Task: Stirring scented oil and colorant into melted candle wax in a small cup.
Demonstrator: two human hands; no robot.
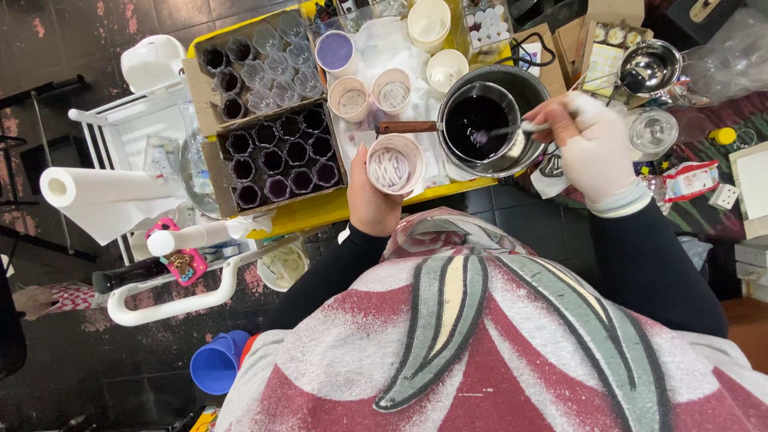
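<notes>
My left hand [370, 200] grips a paper cup [394, 164] with purple-streaked insides, held over the yellow table's [320, 210] near edge. My right hand [592, 144], in a white glove, holds a spoon [512, 128] whose bowl dips into dark purple liquid in a small metal pot [480, 120] with a wooden handle [406, 126]. That pot sits inside a larger dark pot [524, 84]. A cardboard tray [276, 156] of small cups filled with dark purple stands left of the cup. Behind it, another tray [256, 72] holds mostly clear, unfilled cups.
Several paper cups [370, 92] and a purple-filled one [334, 50] stand on white paper behind the pot. A paper towel roll [96, 192] lies on a white cart at left. A metal bowl [650, 66] and glass jar [654, 130] sit at right. A blue cup [218, 364] is on the floor.
</notes>
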